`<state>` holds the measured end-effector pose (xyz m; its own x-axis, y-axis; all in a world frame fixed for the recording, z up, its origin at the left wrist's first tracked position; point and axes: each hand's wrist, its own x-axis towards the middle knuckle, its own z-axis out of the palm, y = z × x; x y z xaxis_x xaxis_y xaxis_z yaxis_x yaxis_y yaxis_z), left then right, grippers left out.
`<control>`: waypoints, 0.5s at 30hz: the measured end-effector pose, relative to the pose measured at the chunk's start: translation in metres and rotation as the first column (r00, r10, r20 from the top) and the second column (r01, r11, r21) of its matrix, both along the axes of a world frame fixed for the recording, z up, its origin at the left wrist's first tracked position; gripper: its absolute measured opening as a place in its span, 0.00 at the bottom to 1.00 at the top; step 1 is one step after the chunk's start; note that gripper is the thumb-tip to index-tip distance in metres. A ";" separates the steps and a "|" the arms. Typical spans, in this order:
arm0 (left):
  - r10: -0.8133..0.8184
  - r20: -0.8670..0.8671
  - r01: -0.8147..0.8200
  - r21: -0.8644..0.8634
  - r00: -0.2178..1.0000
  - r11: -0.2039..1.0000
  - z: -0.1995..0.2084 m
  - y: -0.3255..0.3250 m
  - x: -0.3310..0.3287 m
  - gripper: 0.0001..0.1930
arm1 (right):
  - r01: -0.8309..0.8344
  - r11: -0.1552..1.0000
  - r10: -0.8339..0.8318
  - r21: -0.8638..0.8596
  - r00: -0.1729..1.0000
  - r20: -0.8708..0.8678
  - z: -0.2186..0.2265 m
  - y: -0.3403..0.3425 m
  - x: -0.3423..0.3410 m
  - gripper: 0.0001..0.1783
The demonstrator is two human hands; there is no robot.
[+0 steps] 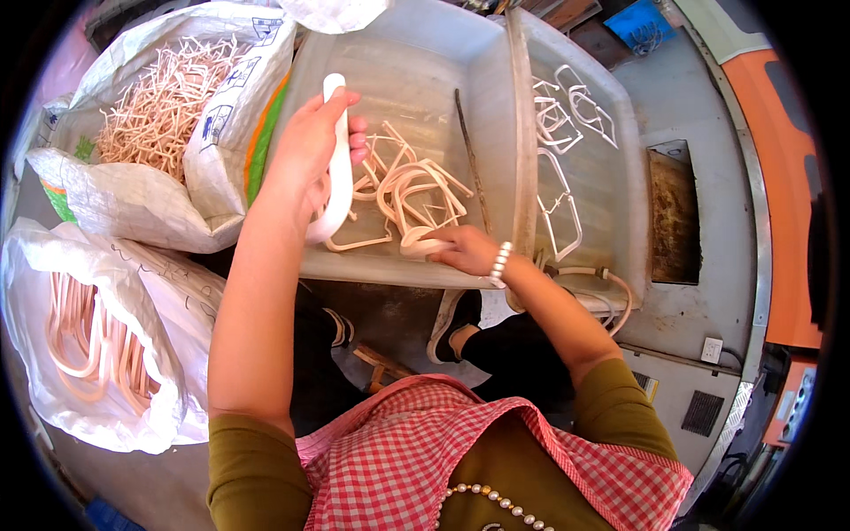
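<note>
My left hand (312, 137) is closed round a smooth white curved plastic piece (340, 181), bent like a hook at its lower end and raised over the large pale plastic bin (390, 35). Lower and to the right, my right hand (467, 251) grips the end of a peach-coloured curved plastic piece (413, 239) near the bin's front edge; its fingertips are partly hidden. Between and beyond my hands lies a tangled heap of peach-coloured curved plastic parts (416, 186) on the bin's floor.
A thin dark stick (469, 150) lies in the bin. The right-hand bin (629, 195) holds several white plastic frames (575, 226). At left stand a woven sack of thin plastic scraps (164, 115) and a white bag of pink curved parts (97, 345). Orange machinery (779, 195) stands far right.
</note>
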<state>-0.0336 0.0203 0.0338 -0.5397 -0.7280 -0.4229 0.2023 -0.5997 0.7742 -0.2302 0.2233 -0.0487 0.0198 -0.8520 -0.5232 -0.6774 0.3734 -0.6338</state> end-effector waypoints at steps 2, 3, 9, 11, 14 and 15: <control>-0.011 0.032 0.011 0.015 0.999 1.000 -0.001 0.002 -0.003 0.12 | -0.010 0.991 0.014 -0.134 1.000 0.027 0.044 0.019 -0.004 0.17; -0.008 0.062 0.007 0.012 0.998 1.000 0.000 0.003 -0.004 0.12 | -0.016 0.979 0.025 -0.201 0.999 0.041 0.063 0.027 -0.004 0.16; -0.087 0.151 0.089 -0.007 0.985 0.996 -0.015 0.006 -0.006 0.11 | -0.446 0.679 0.234 -0.583 0.884 -0.404 0.106 0.051 0.009 0.21; -0.201 0.071 0.200 0.018 0.977 0.980 -0.023 0.009 -0.008 0.13 | -0.491 0.626 0.270 -0.606 0.865 -0.422 0.103 0.053 0.013 0.21; -0.449 -0.134 0.464 0.110 0.883 0.879 -0.001 0.020 -0.009 0.18 | -0.605 0.568 0.354 -0.558 0.792 -0.498 0.094 0.053 0.012 0.22; -0.461 -0.146 0.475 0.083 0.875 0.876 0.000 0.022 -0.008 0.18 | -0.614 0.569 0.360 -0.547 0.784 -0.506 0.091 0.051 0.012 0.22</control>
